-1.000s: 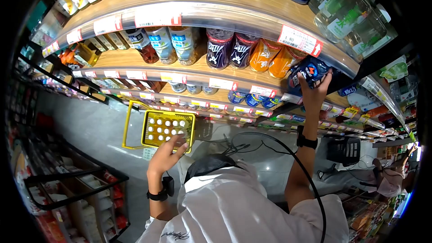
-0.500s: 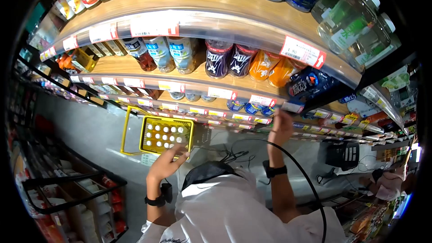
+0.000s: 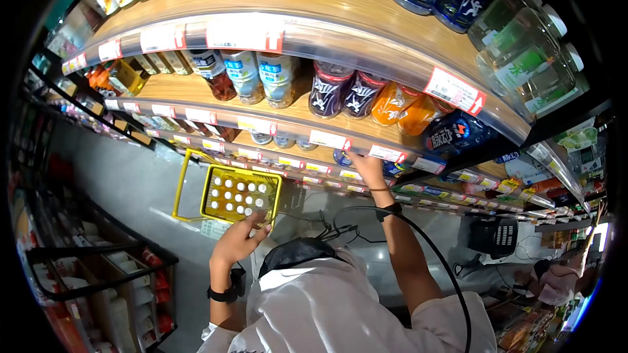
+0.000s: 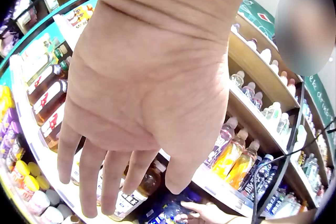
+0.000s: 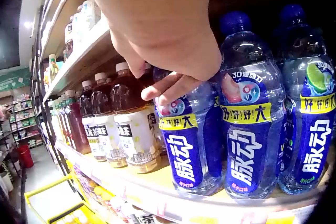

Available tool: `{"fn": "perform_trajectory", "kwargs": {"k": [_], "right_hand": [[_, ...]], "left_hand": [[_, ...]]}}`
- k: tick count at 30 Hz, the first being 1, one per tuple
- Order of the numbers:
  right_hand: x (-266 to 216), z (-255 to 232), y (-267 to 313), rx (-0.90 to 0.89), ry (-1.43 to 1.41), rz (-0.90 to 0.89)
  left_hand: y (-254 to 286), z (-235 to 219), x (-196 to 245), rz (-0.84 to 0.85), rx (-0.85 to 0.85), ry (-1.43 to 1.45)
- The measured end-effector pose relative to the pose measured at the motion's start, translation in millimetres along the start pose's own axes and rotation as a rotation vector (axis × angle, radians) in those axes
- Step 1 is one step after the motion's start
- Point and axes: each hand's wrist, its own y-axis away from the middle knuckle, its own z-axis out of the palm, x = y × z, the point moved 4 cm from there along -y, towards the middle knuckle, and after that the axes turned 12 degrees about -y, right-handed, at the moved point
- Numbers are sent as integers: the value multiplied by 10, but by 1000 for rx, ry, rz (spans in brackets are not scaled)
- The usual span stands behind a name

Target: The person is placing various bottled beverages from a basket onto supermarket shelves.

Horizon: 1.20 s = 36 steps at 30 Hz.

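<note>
My right hand [image 3: 369,171] reaches to a lower shelf. In the right wrist view its fingers curl around the upper part of a blue-labelled drink bottle [image 5: 189,145], hiding the cap. The bottle stands upright, leftmost of the blue bottles; a second blue bottle [image 5: 249,124] is right beside it. Low on the other side, my left hand [image 3: 239,242] holds nothing, its fingers extended in the left wrist view. From the head view, the left fingertips overlap the near corner of a yellow basket [image 3: 278,191] containing several white-capped bottles.
Dark tea bottles [image 5: 134,124] stand left of the blue ones. Above, a shelf edge with price tags [image 3: 454,90] juts out over purple bottles [image 3: 329,88] and orange bottles [image 3: 394,103]. A black cable [image 3: 451,274] loops past my right arm. A black basket [image 3: 494,235] sits on the floor.
My right hand has left the dark blue bottle lying on the upper shelf, dropped lower, then moved left and forward to the blue bottle below. The left hand stays near the basket.
</note>
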Motion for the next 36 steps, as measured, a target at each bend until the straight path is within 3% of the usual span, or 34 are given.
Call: {"fn": "perform_trajectory", "kwargs": {"k": [1,5,7,9,11,12,16,19,25,27,30,33,34,35,36], "right_hand": [[115,-30,-54,-17,68,106],[421,-61,-15,135,-163,10],[31,38,150,183,-212,-5],[-425,118,364,216,-36,-60],[-431,154,471,267,-36,-159],[-426,111,503,228,153,-104],[-515,106,645,263,319,-37],[-553,163,692,237,422,-83],[-594,342,879,275,393,-272],[-646,457,980,258,480,-228],[-774,533,1230,301,229,-194],[-1311,714,1459,311,315,-159],[-1362,751,1483,279,327,-275],[-1448,764,1561,272,345,-271],[-1666,871,1643,307,48,-23]], "left_hand": [[17,-17,-7,-1,9,22],[103,32,-188,-18,25,27],[143,-30,-183,-33,9,-4],[190,-33,-222,-57,37,64],[204,-93,-239,-58,49,86],[218,-113,-252,-51,25,87],[238,-224,-212,-16,17,137],[210,-284,-232,6,-20,143],[275,-457,-468,112,-12,122],[346,-594,-565,103,-8,106],[433,-717,-825,75,8,105],[404,-840,-945,160,52,-2],[362,-837,-959,165,24,15],[300,-847,-972,166,-4,33],[258,-898,-901,256,44,37]]}}
